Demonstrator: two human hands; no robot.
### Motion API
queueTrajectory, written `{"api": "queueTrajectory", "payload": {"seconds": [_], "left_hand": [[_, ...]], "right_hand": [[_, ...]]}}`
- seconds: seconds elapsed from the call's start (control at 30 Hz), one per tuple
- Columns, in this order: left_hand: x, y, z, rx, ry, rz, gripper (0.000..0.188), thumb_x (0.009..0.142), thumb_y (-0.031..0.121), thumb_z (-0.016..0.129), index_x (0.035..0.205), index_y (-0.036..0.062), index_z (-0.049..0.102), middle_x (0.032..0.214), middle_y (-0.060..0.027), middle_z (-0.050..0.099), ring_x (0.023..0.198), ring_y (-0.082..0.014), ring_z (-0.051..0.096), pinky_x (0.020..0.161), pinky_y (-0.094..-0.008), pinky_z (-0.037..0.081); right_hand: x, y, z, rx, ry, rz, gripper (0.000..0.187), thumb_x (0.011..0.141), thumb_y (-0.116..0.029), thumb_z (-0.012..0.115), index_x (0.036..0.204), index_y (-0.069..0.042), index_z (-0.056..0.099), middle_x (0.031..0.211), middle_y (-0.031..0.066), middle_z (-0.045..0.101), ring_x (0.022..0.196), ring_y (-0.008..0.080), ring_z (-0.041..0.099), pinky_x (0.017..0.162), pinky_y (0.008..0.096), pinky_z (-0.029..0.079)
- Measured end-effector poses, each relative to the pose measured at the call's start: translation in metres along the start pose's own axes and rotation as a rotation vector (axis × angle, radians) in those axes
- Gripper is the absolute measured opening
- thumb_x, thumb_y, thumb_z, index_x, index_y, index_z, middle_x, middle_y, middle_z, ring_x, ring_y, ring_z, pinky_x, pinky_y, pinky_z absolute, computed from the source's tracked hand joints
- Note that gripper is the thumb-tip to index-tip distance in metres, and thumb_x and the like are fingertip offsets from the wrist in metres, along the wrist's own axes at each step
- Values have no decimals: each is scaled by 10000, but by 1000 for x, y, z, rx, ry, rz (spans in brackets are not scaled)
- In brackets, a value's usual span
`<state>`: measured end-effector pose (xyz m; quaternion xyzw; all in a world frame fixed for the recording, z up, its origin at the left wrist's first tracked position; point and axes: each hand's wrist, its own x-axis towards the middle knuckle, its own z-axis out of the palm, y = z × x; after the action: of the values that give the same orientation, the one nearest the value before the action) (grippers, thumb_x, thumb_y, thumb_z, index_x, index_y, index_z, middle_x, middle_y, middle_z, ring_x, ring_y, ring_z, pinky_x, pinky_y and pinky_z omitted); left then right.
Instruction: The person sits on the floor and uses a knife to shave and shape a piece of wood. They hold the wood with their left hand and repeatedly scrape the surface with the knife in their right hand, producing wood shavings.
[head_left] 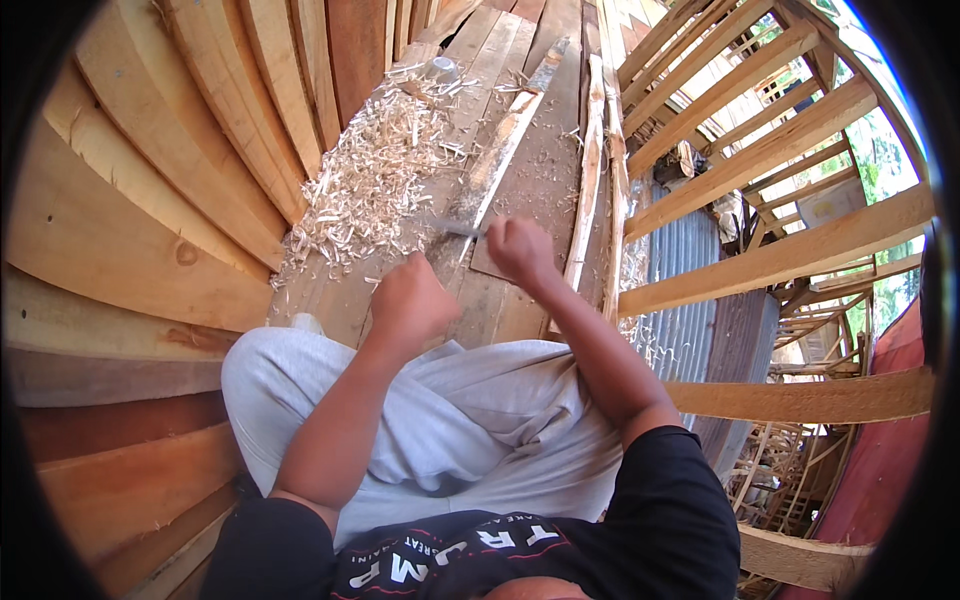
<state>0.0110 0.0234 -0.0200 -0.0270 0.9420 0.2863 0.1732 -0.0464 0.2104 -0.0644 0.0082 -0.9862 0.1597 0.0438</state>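
Ahead of my crossed legs, my right hand (520,250) is closed around one end of a tool with a narrow dark metal blade (458,228). The blade reaches leftward over the near end of a long, rough wood strip (503,150), which lies lengthwise on the boards and shows dark patches. My left hand (412,300) is in a fist, lower and to the left, close to the blade's far end. What its fingers hold is hidden; I cannot tell whether it touches the tool.
Curled wood shavings (375,165) are heaped on the plank floor (490,320) at left, with a small pale cup-like object (441,69) beyond. Upright planks (150,230) line the left side. Long strips (592,170) lie at right, beside a slatted wooden railing (770,250) and corrugated metal sheets (690,245).
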Motion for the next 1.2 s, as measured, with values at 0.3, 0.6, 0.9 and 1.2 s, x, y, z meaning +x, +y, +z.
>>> {"api": "queueTrajectory", "payload": {"seconds": [0.3, 0.6, 0.9, 1.2], "left_hand": [[-3, -1, 3, -2, -20, -2, 457, 721, 147, 651, 1108, -78, 564, 1020, -252, 668, 987, -373, 666, 875, -427, 529], [-10, 6, 3, -72, -61, -3, 452, 716, 138, 644, 1102, -86, 572, 1025, -266, 662, 1006, -388, 654, 885, -423, 524], [-6, 2, -5, -63, -86, -15, 468, 710, 142, 644, 1109, -90, 568, 1044, -265, 660, 1015, -392, 649, 889, -425, 520], [-8, 2, -10, -120, -118, -12, 485, 712, 152, 651, 1118, -94, 551, 1044, -278, 652, 1031, -397, 638, 887, -429, 517]], "right_hand": [[9, 0, 1, 58, 56, -38, 496, 908, -320, 391, 649, 14, 648, 670, 269, 613, 679, 455, 619, 688, 526, 496], [27, 30, 11, 63, 171, 121, 553, 939, -360, 372, 638, 19, 639, 677, 276, 615, 681, 473, 618, 738, 538, 494], [29, 27, 4, 54, -25, 143, 531, 949, -350, 336, 749, -4, 685, 703, 260, 633, 670, 427, 627, 705, 518, 500], [35, 29, 13, 95, -109, 220, 586, 949, -401, 336, 760, 36, 679, 801, 300, 642, 791, 483, 626, 821, 537, 477]]}}
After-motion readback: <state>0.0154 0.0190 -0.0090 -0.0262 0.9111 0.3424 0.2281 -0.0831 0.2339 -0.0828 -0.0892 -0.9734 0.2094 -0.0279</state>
